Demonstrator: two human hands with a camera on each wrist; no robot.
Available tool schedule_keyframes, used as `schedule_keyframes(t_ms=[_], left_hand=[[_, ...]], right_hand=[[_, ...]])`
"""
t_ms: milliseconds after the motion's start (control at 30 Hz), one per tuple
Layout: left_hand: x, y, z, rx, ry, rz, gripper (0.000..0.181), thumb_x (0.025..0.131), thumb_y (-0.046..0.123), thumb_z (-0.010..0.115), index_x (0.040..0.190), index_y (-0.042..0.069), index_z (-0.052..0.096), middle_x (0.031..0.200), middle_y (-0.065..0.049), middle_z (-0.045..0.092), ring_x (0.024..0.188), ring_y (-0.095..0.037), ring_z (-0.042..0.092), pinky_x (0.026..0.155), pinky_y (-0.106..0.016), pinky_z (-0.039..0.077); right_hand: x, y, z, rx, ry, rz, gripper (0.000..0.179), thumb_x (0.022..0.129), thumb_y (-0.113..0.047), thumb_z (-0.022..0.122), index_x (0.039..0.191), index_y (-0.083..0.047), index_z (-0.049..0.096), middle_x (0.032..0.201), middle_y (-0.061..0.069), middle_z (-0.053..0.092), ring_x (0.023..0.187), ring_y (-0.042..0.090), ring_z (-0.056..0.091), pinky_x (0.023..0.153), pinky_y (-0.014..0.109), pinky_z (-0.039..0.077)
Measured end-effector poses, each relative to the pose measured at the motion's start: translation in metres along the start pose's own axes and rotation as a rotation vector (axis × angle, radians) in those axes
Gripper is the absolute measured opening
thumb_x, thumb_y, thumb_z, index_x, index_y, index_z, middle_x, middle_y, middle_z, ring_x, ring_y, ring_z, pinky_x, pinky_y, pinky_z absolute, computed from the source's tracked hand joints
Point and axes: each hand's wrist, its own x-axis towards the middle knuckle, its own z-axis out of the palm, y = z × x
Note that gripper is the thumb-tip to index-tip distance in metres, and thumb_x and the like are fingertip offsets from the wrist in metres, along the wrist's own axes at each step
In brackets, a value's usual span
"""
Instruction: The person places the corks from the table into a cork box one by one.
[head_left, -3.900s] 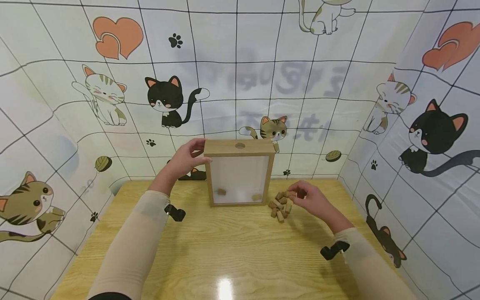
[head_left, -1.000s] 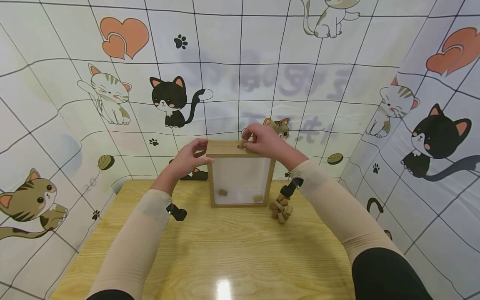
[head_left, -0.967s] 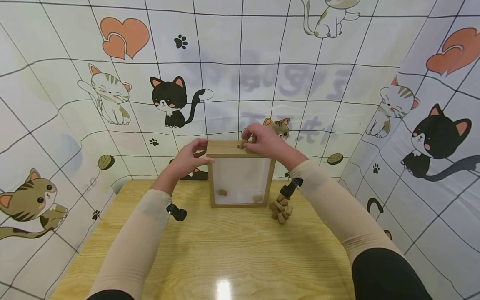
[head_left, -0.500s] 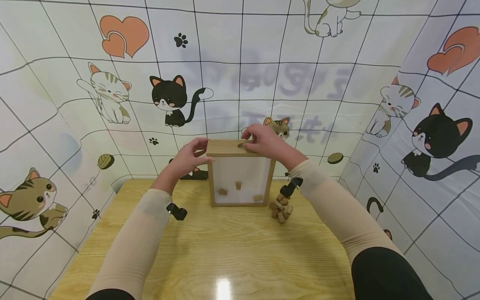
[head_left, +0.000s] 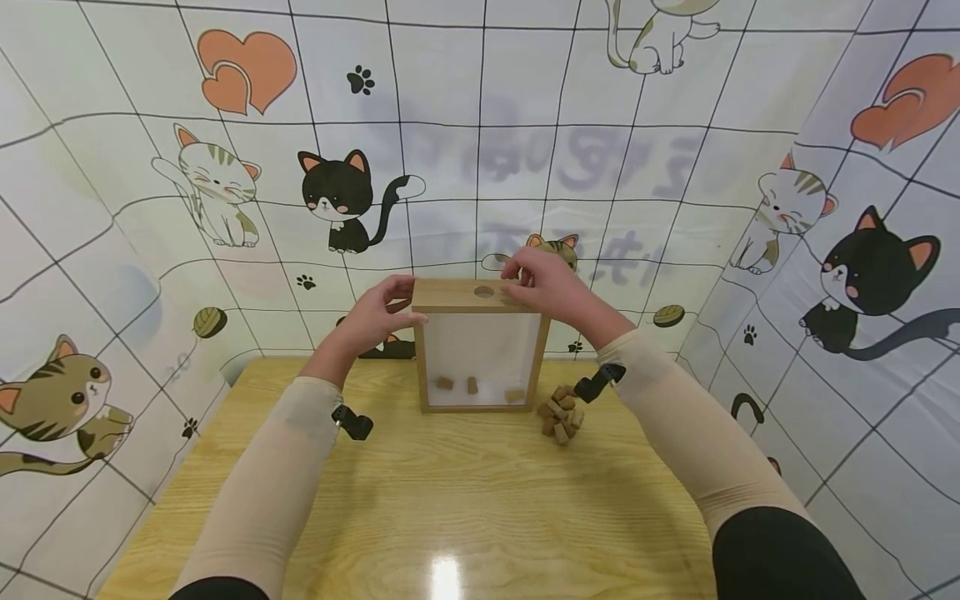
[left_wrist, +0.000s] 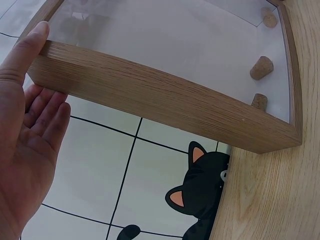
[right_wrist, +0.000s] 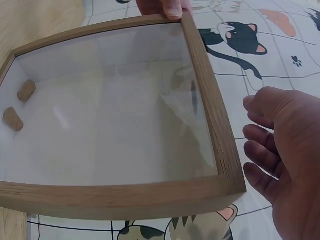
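A shallow wooden box (head_left: 442, 293) with a clear front stands upright on the table, a round hole (head_left: 483, 292) in its top. My left hand (head_left: 375, 315) grips its upper left corner, thumb at the front edge and fingers behind. My right hand (head_left: 551, 287) hovers by the top, right of the hole, its fingers loosely bent with nothing between them; the right wrist view shows it apart from the frame. Three cork stoppers lie inside: a left cork (head_left: 445, 383), a middle cork (head_left: 472, 385) and a right cork (head_left: 514, 395). The left wrist view shows a tapered cork (left_wrist: 261, 68) behind the pane.
A pile of loose corks (head_left: 561, 412) lies just right of the box, below my right wrist. The wooden table (head_left: 450, 492) reaches toward me. A cat-printed cloth wall (head_left: 450, 167) rises close behind the box and along both sides.
My right hand took a cork from the pile to the hole and let it go. That cork fell inside between the other two. The hand then drew slightly right; my left hand stayed.
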Motion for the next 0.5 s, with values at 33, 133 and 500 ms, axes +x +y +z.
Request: schedule_keyframes(t_ms=[33, 133, 500], left_hand=[[0.000, 0.000, 0.000, 0.000, -0.001, -0.002, 0.085, 0.099, 0.028, 0.088, 0.168, 0.010, 0.041, 0.161, -0.015, 0.051, 0.157, -0.036, 0.043, 0.131, -0.055, 0.037], [0.000, 0.001, 0.000, -0.003, -0.002, -0.004, 0.085, 0.099, 0.028, 0.088, 0.168, 0.010, 0.041, 0.162, -0.015, 0.051, 0.157, -0.037, 0.043, 0.130, -0.056, 0.037], [0.000, -0.002, -0.001, 0.000, -0.002, 0.018, 0.085, 0.099, 0.029, 0.088, 0.167, 0.010, 0.041, 0.161, -0.015, 0.051, 0.156, -0.036, 0.044, 0.130, -0.053, 0.038]], right_hand=[[-0.004, 0.001, -0.001, 0.005, 0.013, 0.004, 0.010, 0.107, -0.014, 0.075, 0.116, -0.011, 0.073, 0.112, 0.005, 0.067, 0.090, 0.023, 0.060, 0.077, 0.043, 0.055], [-0.017, 0.004, -0.006, 0.001, 0.047, 0.008, 0.007, 0.107, -0.015, 0.076, 0.113, -0.013, 0.073, 0.111, 0.003, 0.067, 0.089, 0.022, 0.061, 0.075, 0.043, 0.055], [-0.066, 0.011, -0.014, 0.023, 0.105, 0.072, 0.007, 0.107, -0.014, 0.077, 0.112, -0.011, 0.074, 0.107, 0.005, 0.067, 0.088, 0.023, 0.060, 0.073, 0.041, 0.052]])
